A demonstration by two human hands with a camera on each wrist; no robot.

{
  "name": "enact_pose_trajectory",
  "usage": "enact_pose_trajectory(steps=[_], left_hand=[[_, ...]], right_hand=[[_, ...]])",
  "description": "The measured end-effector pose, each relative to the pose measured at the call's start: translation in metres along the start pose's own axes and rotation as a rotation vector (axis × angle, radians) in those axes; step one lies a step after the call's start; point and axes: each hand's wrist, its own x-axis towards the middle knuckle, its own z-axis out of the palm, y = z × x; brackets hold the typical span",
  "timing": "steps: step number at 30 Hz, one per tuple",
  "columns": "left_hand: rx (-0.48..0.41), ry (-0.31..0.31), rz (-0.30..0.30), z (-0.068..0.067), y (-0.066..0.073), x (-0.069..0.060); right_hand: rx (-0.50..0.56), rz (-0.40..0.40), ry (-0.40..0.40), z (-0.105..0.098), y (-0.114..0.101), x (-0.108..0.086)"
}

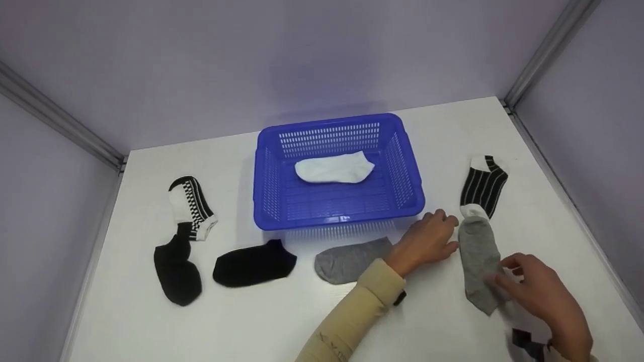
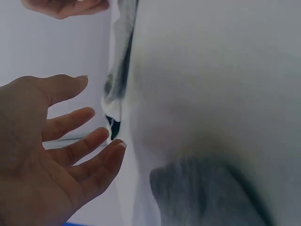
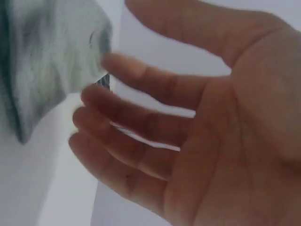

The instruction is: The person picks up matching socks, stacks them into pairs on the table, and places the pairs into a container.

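Note:
A grey sock lies on the white table at the right, its upper end against the white part of a black striped sock. To its left is my left hand, fingers relaxed and nothing held. My right hand is at the sock's lower right side, its thumb over or beside the fabric; contact is unclear. In the right wrist view the fingers spread loosely near the grey sock. A second grey sock lies partly hidden behind the left forearm; the left wrist view shows grey fabric too.
A blue basket stands at the table's middle back, holding a white sock. Leftward lie a black sock, another black sock and a checkered black-and-white sock. Pale walls border the table.

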Motion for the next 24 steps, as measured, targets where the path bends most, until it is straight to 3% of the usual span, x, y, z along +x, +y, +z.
enact_pose_trajectory(steps=[4,8,12,15,18,21,24], left_hand=[[-0.019,-0.034,-0.123,0.008,0.010,0.011],[0.034,-0.038,-0.237,0.017,0.026,0.011],[0.044,-0.048,-0.273,0.023,0.039,0.008],[-0.075,-0.055,-0.236,0.023,0.039,0.004],[-0.285,-0.060,-0.164,0.020,0.031,-0.003],[-0.504,-0.055,-0.109,0.013,0.021,-0.012],[-0.641,-0.041,-0.066,0.004,0.014,-0.022]], right_hand=[[0.025,0.050,0.021,0.002,0.008,0.015],[0.083,0.094,0.077,0.009,0.007,0.029],[0.129,0.091,0.078,0.016,0.001,0.039],[0.152,0.074,0.052,0.020,-0.003,0.043],[0.198,0.059,0.054,0.020,-0.006,0.043],[0.260,0.019,0.081,0.018,-0.012,0.037],[0.301,-0.041,0.133,0.016,-0.022,0.031]])
